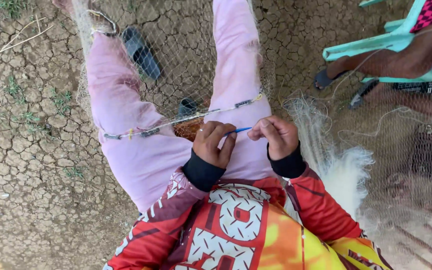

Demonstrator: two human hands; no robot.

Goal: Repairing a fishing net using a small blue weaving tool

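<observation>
Left hand [215, 144] and right hand [276, 136] pinching blue needle [239, 131] over lap, fingers clenched on it, fishing net [186, 60] draped across pink trousers [126, 100].

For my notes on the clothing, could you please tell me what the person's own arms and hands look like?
Both arms wear long sleeves, red with white patterning at the upper arm, ending in snug black cuffs at the wrists. The left hand is bare and has a thin ring on one finger. The right hand is bare too, with no ring or glove visible.
</observation>
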